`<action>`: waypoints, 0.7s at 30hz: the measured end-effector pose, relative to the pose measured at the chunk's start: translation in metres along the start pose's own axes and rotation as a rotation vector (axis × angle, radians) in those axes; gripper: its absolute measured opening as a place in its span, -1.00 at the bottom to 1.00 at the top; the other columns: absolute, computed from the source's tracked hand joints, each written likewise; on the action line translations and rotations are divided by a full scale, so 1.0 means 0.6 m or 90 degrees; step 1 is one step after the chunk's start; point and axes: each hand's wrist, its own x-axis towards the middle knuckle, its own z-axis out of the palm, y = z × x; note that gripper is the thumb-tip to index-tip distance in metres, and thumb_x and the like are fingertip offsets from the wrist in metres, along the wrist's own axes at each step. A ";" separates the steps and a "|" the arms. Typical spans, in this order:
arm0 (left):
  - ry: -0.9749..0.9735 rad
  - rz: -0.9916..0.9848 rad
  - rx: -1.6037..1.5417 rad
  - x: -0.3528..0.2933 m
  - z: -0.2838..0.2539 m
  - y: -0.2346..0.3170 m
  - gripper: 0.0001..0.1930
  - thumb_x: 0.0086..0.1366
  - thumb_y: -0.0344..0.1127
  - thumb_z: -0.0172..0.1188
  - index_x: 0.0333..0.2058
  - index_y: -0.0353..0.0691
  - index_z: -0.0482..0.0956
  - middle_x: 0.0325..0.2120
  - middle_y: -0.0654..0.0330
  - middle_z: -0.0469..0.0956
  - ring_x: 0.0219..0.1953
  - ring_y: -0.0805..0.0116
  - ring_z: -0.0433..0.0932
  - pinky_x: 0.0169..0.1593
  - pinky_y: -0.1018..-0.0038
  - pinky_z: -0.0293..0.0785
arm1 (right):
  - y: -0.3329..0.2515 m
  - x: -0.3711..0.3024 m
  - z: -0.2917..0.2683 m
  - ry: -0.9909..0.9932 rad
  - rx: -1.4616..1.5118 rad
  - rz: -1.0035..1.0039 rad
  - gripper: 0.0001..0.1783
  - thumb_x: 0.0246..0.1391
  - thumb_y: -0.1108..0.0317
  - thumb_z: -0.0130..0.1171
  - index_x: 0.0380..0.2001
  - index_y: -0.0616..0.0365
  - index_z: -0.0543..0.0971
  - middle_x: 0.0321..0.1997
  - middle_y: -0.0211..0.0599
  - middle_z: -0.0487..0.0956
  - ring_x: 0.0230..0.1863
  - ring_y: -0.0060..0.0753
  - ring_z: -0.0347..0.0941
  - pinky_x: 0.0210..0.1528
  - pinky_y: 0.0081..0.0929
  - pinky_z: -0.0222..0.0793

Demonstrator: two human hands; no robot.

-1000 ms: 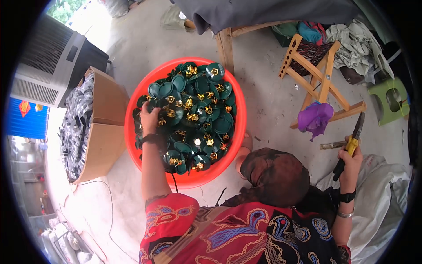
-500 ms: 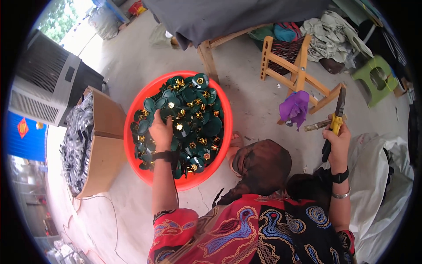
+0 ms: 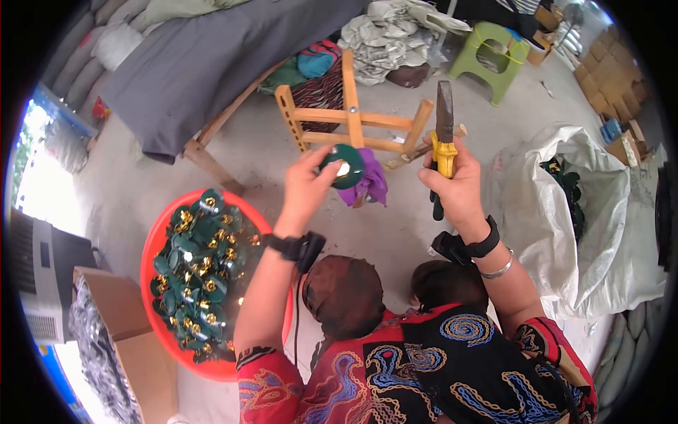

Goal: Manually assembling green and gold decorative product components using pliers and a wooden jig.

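My left hand [image 3: 305,189] holds a dark green disc [image 3: 351,173] with a gold-coloured fitting on its face, gripped at the edge between thumb and fingers. Raised at the right, my right hand [image 3: 460,185] is wrapped round pliers [image 3: 444,131] with yellow and black handles, their dark jaws pointing away from me. Beyond the disc, a purple cloth [image 3: 371,187] hangs at a wooden folding frame [image 3: 353,119], near a short wooden stick [image 3: 404,160]. To the left, many similar green discs [image 3: 189,247] with gold fittings fill a red basin [image 3: 205,369], partly behind my left forearm.
A white sack [image 3: 519,212] stands open at the right with green discs inside. At the lower left is a cardboard box [image 3: 145,353] of grey pieces, beside an air cooler [image 3: 42,283]. A cloth-draped table [image 3: 226,78] and a green stool [image 3: 487,60] are farther back.
My left hand has come up out of the basin with a green disc and moved right, towards the pliers. My view has turned right, showing more of the white sack. The pliers stay in my right hand.
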 end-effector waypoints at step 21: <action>-0.037 0.022 0.078 0.030 0.100 -0.078 -0.52 -0.05 -0.32 0.36 -0.08 -0.21 0.54 -0.14 0.02 0.52 0.00 0.08 0.40 0.05 0.20 0.34 | 0.042 0.086 0.062 -0.170 -0.245 -0.263 -0.53 -0.32 0.49 0.22 -0.20 0.24 0.43 -0.31 -0.15 0.31 -0.28 -0.11 0.29 -0.21 -0.32 0.29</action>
